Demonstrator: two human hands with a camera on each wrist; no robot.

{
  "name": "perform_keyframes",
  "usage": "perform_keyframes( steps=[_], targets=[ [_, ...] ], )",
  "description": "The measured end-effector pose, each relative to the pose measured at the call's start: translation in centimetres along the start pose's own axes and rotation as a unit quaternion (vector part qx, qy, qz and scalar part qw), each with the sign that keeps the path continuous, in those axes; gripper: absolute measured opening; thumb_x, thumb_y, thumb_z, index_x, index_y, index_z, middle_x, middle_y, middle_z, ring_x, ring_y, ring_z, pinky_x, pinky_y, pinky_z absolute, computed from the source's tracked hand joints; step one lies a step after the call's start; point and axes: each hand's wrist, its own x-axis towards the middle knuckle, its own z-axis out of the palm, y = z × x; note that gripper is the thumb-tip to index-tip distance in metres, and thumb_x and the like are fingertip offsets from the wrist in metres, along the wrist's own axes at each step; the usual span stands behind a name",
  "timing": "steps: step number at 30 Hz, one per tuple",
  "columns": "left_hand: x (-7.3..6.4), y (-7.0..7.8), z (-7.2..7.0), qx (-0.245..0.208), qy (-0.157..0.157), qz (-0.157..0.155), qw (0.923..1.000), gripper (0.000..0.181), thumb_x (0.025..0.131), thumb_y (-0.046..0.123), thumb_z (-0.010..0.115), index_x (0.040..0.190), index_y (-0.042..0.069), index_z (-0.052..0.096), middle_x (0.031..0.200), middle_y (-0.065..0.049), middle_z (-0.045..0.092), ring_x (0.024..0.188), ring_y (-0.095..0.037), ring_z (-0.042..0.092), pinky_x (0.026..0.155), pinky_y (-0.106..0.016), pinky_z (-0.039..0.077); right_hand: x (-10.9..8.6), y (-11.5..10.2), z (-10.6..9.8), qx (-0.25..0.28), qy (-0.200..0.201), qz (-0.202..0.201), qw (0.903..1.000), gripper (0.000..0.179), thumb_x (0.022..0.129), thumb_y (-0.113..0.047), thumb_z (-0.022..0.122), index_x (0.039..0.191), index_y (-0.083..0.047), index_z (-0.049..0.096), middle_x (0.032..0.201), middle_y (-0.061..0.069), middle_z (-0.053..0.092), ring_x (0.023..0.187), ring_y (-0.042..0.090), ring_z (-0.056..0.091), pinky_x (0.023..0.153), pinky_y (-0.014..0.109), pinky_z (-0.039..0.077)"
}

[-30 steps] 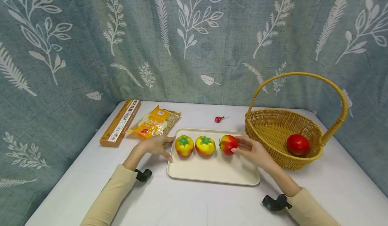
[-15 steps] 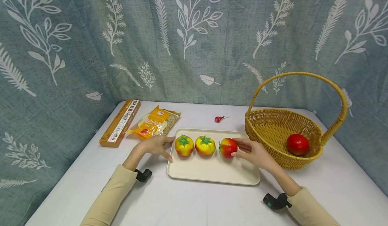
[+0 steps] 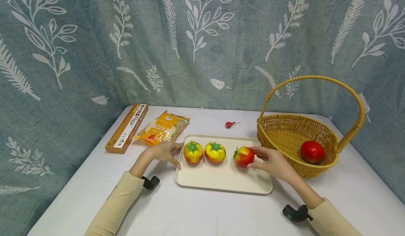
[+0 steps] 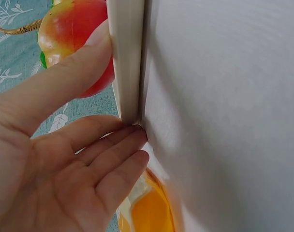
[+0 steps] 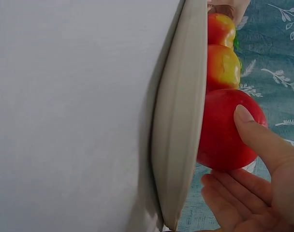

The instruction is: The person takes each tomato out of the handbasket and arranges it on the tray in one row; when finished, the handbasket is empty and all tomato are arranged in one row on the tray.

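Note:
My right hand (image 3: 273, 162) holds a red and yellow tomato-like fruit (image 3: 243, 156) over the right half of the cream tray (image 3: 215, 183). Its thumb (image 5: 256, 128) lies on the fruit's red side, while the fingers are around the other side. The green leafy top points left and slightly up. My left hand (image 3: 162, 152) touches the tray's left end with fairly straight fingers; in the left wrist view its thumb (image 4: 84, 63) lies at the rim and the fingertips at the corner. Two similar fruits, one at left (image 3: 193, 152) and one in the middle (image 3: 215, 153), sit on the tray.
A wicker basket (image 3: 281, 148) with a tall handle stands right of the tray, a red fruit (image 3: 312, 151) inside. Behind the tray lies a red lollipop (image 3: 229, 125). At back left are an orange food bag (image 3: 162, 127) and a long pasta box (image 3: 126, 128). A patterned curtain (image 3: 202, 70) hangs behind.
My right hand has moved the held fruit slightly to the right and toward me, tipping its leafy top upward. My left hand stays at the tray's left end.

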Motion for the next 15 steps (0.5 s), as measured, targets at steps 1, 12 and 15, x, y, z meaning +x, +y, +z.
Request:
perform_keyframes(
  steps=[1, 12, 15],
  targets=[
    [0.0, 0.0, 0.0, 0.0, 0.0, 0.001, 1.0, 0.094, 0.07, 0.027, 0.087, 0.143, -0.007, 0.039, 0.148, -0.019, 0.039, 0.133, -0.033, 0.041, 0.109, -0.042, 0.035, -0.1, -0.01, -0.07, 0.0, 0.0, 0.003, 1.0, 0.061, 0.076, -0.03, 0.082, 0.123, 0.005, 0.061, 0.119, 0.018, 0.065, 0.109, 0.036, 0.062, 0.09, 0.04, 0.052],
    [0.09, -0.05, 0.02, 0.008, 0.001, 0.002, 1.0, 0.095, 0.07, 0.029, 0.087, 0.143, -0.006, 0.039, 0.148, -0.018, 0.039, 0.132, -0.034, 0.042, 0.109, -0.043, 0.036, -0.87, -0.06, -0.42, 0.001, 0.003, 0.015, 0.9999, 0.063, 0.074, -0.027, 0.084, 0.122, 0.005, 0.06, 0.12, 0.02, 0.063, 0.108, 0.036, 0.062, 0.089, 0.04, 0.053],
    [0.08, -0.17, 0.07, 0.008, 0.002, 0.003, 1.0, 0.094, 0.07, 0.029, 0.087, 0.143, -0.006, 0.039, 0.148, -0.018, 0.039, 0.132, -0.034, 0.042, 0.109, -0.043, 0.036, -1.07, 0.07, -0.53, -0.005, 0.004, 0.017, 0.9998, 0.064, 0.074, -0.026, 0.085, 0.122, 0.007, 0.059, 0.12, 0.022, 0.063, 0.108, 0.037, 0.062, 0.088, 0.042, 0.053]
  ],
)
